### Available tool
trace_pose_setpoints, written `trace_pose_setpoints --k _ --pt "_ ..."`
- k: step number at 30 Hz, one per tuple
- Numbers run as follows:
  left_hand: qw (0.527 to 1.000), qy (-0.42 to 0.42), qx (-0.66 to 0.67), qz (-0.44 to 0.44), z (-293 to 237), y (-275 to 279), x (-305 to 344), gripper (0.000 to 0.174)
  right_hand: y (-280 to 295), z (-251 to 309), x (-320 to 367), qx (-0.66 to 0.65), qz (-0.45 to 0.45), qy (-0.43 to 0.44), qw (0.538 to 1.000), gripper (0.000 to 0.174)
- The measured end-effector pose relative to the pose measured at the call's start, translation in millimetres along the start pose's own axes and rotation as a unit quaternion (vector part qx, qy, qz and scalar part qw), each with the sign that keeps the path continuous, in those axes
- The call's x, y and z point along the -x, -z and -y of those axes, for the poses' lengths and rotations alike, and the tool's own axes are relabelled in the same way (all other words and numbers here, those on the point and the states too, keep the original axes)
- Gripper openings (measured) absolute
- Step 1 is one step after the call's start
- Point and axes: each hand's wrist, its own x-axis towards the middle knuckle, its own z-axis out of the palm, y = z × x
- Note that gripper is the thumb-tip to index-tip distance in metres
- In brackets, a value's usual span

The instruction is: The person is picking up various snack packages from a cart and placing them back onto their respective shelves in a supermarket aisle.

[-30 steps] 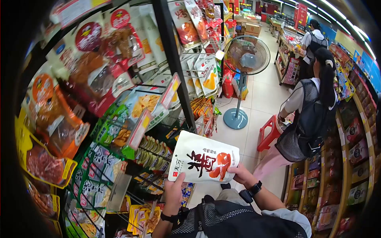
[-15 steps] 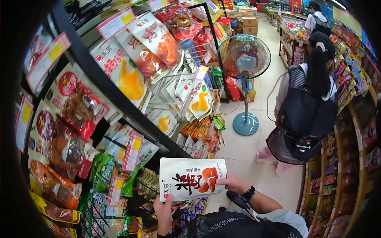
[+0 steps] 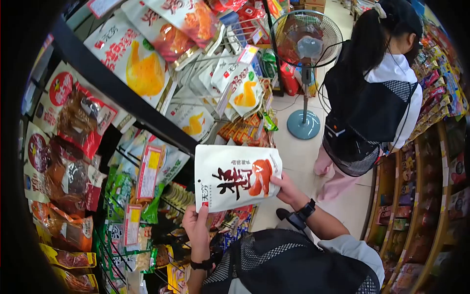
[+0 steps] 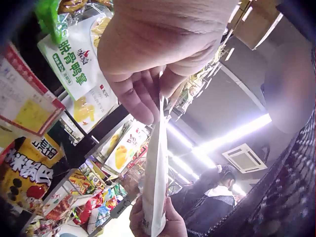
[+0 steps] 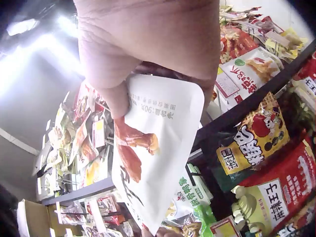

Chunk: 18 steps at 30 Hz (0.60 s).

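A white snack pouch (image 3: 235,179) with dark lettering and a reddish-brown food picture is held up in front of the body, its printed face toward the head camera. The left hand (image 3: 197,230) pinches its lower left corner, thumb on the front. At its right edge the right hand (image 3: 290,190) grips it, the thumb over the front. Seen edge-on in the left wrist view, the pouch (image 4: 157,173) runs between the left hand (image 4: 158,54) and the other hand below. The right wrist view shows the pouch (image 5: 153,143) under the right hand (image 5: 143,44).
Racks of hanging snack bags with price tags (image 3: 149,171) fill the left side. A standing fan (image 3: 304,122) is ahead in the aisle. Close on the right, a person with a dark backpack (image 3: 360,108) stands by wooden shelves (image 3: 391,210) of packets.
The view has turned and dipped toward the left rack. The person on the right appears closer and larger. Both hands still hold the pouch, which now appears higher in view than half a second ago.
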Motion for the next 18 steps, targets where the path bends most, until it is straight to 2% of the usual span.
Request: trace_pose_setpoints --k 4,11,14,18 --pt "0.999 -0.003 0.026 0.028 -8.3 7.5 7.0 0.009 -15.1 1.6 -3.0 0.018 -0.006 0.006 1.0 0.054" --pt "0.999 -0.029 -0.005 0.035 -15.8 41.7 20.6 0.011 -38.7 -9.8 -10.3 0.037 0.007 -0.021 0.999 0.053" --pt "0.996 0.016 -0.004 0.082 -18.9 56.4 27.4 0.01 -39.5 -17.4 -16.7 0.013 0.008 -0.037 0.999 0.054" --pt "0.992 -0.014 -0.005 0.121 -15.7 67.4 30.9 0.007 -44.5 -27.2 -23.2 0.014 0.038 -0.031 0.999 0.057"
